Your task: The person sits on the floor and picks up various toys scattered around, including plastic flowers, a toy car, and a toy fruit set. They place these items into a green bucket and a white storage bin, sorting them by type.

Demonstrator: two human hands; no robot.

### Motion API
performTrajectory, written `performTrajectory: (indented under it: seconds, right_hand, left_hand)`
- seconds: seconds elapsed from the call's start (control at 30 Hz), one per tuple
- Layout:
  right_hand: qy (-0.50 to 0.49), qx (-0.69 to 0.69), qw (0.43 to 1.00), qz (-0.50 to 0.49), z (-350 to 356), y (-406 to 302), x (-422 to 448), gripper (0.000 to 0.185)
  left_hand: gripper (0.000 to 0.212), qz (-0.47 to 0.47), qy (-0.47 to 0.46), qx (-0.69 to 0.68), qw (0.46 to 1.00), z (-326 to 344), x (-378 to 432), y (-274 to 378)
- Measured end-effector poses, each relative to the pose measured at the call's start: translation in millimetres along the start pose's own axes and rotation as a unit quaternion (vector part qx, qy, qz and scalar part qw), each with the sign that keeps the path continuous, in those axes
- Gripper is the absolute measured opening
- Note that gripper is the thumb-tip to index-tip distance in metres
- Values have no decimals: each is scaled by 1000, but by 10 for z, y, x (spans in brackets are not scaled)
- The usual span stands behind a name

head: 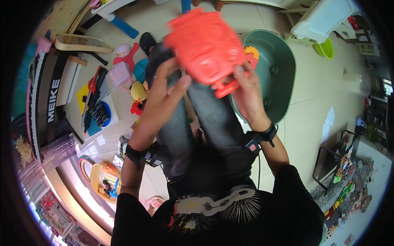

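Note:
A red plastic toy, blurred, is held up above my knees. My right hand grips a red handle-like part at its lower right corner. At the toy's lower left edge is my left hand, thumb and fingers spread. Its fingertips are partly hidden, and whether they press on the toy is unclear. Just right of the toy, a yellow scalloped piece shows over a green plastic tub.
Toys lie on the tiled floor at left, including a yellow plush toy and a blue bowl. A keyboard stands beyond them. At lower left is a yellow toy basket. A lime-green basin sits at upper right.

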State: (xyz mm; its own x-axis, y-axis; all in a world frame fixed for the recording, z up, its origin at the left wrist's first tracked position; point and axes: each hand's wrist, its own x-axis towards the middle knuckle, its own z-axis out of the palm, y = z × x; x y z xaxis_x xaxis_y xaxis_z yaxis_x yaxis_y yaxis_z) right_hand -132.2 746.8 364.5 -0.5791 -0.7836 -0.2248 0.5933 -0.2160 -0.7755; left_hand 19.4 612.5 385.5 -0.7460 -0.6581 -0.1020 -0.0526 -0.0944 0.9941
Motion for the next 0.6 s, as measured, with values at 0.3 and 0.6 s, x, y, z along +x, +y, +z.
performTrajectory:
  seconds: [0.3, 0.6]
  right_hand:
    - [331, -13, 943, 40, -3506, 348, -198, 37]
    - [414, 104, 873, 238, -5202, 1663, 221, 43]
  left_hand:
    - [28, -123, 224, 9, 967, -1583, -186, -1300]
    - [12, -405, 17, -519, 752, -2838, -2124, -3654]
